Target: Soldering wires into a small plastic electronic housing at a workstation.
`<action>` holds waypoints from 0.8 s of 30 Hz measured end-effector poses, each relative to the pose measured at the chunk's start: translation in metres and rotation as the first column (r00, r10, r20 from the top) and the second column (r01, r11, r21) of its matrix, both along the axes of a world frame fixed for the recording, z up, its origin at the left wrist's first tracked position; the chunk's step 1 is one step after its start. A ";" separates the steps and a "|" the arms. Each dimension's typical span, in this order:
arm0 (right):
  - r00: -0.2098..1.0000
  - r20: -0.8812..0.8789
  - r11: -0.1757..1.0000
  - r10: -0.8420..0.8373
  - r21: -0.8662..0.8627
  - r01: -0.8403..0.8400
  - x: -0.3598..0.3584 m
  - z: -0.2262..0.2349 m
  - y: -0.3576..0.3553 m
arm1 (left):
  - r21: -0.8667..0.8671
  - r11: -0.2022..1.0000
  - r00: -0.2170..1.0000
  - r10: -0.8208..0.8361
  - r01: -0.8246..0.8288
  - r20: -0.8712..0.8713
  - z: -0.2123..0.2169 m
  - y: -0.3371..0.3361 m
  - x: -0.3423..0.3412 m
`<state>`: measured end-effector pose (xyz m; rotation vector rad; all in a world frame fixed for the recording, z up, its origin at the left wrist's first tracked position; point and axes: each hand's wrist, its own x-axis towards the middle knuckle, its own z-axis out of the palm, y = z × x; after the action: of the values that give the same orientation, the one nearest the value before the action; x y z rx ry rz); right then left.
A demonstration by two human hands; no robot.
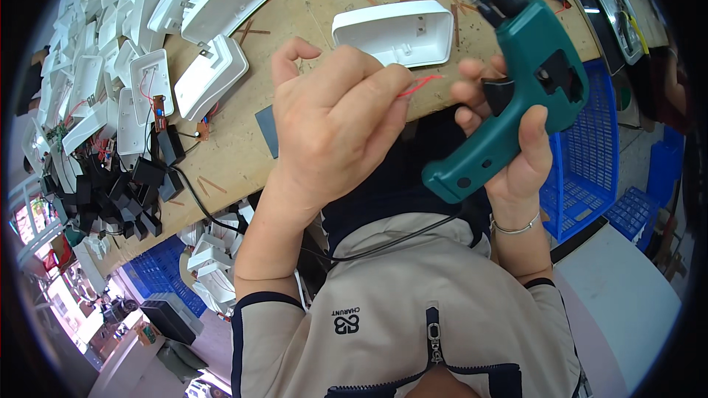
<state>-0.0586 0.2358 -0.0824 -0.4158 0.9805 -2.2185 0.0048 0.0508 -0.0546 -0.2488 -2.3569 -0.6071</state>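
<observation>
Wkbench: wht housing pile far L; blue crate R; blk adapters near L edge. Grn pwr tool in R hand, gripped by handle. L hand blocks corner of lone wht housing, pinching red wire nearby.

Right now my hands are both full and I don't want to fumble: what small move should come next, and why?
Probably lower the red wire toward the white case ahead: your left hand pinches it with an end sticking out, and the case lies open. Your right hand is taken up by the green tool, so can't easily help.
</observation>
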 end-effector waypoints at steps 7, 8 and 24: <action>0.987 -0.007 0.985 -0.162 0.057 0.162 -0.002 0.008 -0.020 | 0.058 0.996 0.997 0.064 -0.066 0.036 -0.007 0.015 0.002; 0.986 -0.006 0.984 -0.166 0.063 0.166 -0.003 0.008 -0.020 | 0.042 0.996 0.994 0.081 -0.085 0.075 -0.005 0.019 0.001; 0.855 -0.452 0.761 -0.254 0.452 0.465 0.045 0.035 0.069 | -0.206 0.918 0.933 0.357 -0.339 0.057 0.008 0.023 -0.020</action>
<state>-0.0135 0.3045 -0.0476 -0.3958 1.9918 -2.0799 -0.0149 0.0738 -0.0468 0.1192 -2.4708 -0.2224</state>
